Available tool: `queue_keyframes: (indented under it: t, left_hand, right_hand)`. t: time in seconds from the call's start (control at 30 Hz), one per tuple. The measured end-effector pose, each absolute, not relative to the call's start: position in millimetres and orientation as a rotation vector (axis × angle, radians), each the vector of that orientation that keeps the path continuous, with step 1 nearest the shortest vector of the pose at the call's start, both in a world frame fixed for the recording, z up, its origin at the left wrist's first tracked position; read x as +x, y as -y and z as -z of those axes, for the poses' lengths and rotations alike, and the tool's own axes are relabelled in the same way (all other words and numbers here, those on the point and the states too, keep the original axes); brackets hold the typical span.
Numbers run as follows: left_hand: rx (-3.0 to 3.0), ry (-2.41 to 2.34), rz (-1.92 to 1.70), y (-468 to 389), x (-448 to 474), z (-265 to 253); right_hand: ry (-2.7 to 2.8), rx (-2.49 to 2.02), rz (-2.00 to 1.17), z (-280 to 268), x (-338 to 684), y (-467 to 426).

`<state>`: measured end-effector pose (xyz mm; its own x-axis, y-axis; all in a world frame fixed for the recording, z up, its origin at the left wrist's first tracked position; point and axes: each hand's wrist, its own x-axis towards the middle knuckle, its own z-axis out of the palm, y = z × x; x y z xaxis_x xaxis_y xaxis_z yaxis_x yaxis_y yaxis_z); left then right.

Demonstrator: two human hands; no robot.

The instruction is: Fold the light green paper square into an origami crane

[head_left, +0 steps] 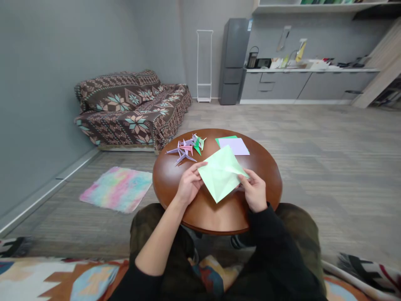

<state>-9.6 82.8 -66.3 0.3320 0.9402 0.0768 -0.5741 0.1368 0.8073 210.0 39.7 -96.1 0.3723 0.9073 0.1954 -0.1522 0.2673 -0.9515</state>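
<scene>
Light green paper (221, 173) held up over round brown table (263, 167). Left hand (189, 184) pinches left corner; right hand (255, 191) pinches right corner. Paper looks thin: may rip if hands pull hard, or bend wrong if grip slips. Folded paper shapes (186, 148) sit beyond left hand, may tip if bumped. Purple sheet (234, 147) just beyond paper. Table's near edge close; more room on right side.

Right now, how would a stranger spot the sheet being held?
Find the round brown table, then the left hand and right hand over it. Between them is the pale green sheet, held by opposite corners. Its colour and creases set it apart from the smooth lilac sheet behind.
</scene>
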Motion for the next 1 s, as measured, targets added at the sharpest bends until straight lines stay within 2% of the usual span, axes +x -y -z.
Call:
queue_keyframes:
  t: [0.27, 0.47, 0.7, 1.0]
  left_hand:
    - [1.014, -0.533, -1.249, -80.9, -5.5, 65.3]
    - [1.272, -0.774, -1.213, -85.6, -2.9, 72.2]
    - [1.311, -0.913, -1.249, -85.8, -4.2, 74.5]
    - [1.397, -0.753, -1.146, -77.4, -1.7, 67.2]
  right_hand:
    - [0.796, -0.966, -0.987, 98.5, 215.1, -39.5]
    - [0.939, -1.039, -0.833, 97.1, 218.1, -32.8]
    - [1.033, -1.061, -0.813, 92.9, 213.8, -28.3]
    - [1.313, -1.039, -0.681, 93.9, 208.7, -26.0]
